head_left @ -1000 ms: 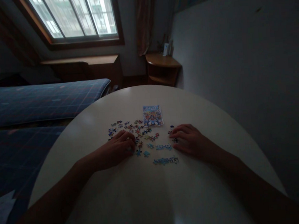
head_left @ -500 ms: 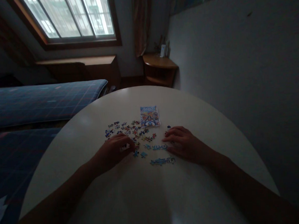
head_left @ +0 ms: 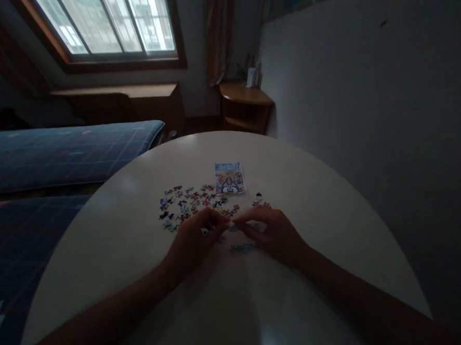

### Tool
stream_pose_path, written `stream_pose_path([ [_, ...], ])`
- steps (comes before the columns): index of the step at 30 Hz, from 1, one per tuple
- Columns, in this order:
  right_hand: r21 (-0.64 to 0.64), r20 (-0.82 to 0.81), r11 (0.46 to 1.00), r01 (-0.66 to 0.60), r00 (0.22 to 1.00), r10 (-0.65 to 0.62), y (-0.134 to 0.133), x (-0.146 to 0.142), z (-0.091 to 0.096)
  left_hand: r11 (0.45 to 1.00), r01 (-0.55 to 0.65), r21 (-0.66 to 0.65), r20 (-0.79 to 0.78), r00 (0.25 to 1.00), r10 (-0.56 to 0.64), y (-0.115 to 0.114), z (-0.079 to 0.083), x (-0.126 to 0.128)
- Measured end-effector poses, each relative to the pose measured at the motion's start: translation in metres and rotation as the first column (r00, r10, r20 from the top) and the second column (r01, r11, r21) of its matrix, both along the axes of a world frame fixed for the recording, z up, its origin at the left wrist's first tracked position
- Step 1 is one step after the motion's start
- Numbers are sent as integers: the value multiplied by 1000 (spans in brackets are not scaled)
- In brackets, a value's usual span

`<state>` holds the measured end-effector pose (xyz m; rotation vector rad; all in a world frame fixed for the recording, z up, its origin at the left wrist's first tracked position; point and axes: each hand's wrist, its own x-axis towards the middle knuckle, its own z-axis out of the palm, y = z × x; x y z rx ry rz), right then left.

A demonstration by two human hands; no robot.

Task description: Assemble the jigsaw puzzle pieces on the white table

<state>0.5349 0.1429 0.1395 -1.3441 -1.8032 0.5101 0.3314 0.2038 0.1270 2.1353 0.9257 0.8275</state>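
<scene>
My left hand (head_left: pixel 197 237) and my right hand (head_left: pixel 271 235) meet over the middle of the table, thumb and finger pinched on each. A small pale puzzle piece (head_left: pixel 231 224) shows between the fingertips, mostly covered by them. Below the hands lies a joined strip of blue puzzle pieces (head_left: pixel 241 248), its right end hidden by my right hand. Behind my left hand spreads a scatter of loose puzzle pieces (head_left: pixel 182 203). A few more pieces (head_left: pixel 259 196) lie just beyond my right hand.
A picture sheet (head_left: pixel 230 178) with a blue cartoon figure lies flat behind the pieces. The round white table (head_left: pixel 208 314) stands beside a wall (head_left: pixel 347 108). To the left is a mattress with a checked blue cover (head_left: pixel 65 154); a corner shelf (head_left: pixel 245 94) stands at the back.
My hands have come together from either side, and both have gone from spread or loosely curled to pinching. The right one has moved left over the upper blue pieces, now mostly hidden.
</scene>
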Motion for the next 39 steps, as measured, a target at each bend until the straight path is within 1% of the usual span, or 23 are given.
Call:
stream_pose_path([
  [2,-25,3,995,97,995,-97,4,6,-2,984,64,164,-80,995,-51,-2,-2,-1],
  [4,-28,36,989,146,989,-145,9,12,-4,934,171,313,-205,973,-109,-6,-4,-3],
  [5,-26,53,987,157,986,-156,10,13,-6,910,219,352,-265,956,-128,-8,-4,-4],
  [7,-20,76,984,178,982,-176,13,15,-9,882,274,383,-357,925,-132,-12,-4,-6],
  [10,-23,84,979,204,976,-202,15,14,-13,866,317,388,-436,890,-131,-16,-4,-8],
  [14,-44,98,978,206,975,-201,16,11,-14,863,342,371,-486,864,-133,-16,-4,-9],
  [19,-25,161,986,163,974,-157,17,10,-15,855,359,374,-488,860,-148,-15,-4,-7],
  [26,5,228,996,86,970,-85,19,11,-13,826,408,389,-511,842,-175,-15,-3,-8],
  [29,11,269,996,87,959,-87,18,12,-14,824,413,388,-521,836,-174,-15,-3,-9],
  [32,24,319,995,98,942,-101,16,13,-15,835,398,380,-511,843,-169,-16,-4,-9],
  [35,20,358,996,83,930,-85,15,15,-17,841,388,378,-510,845,-160,-16,-5,-9],
  [39,17,368,997,76,927,-77,15,16,-18,832,393,392,-519,841,-152,-16,-5,-9],
])
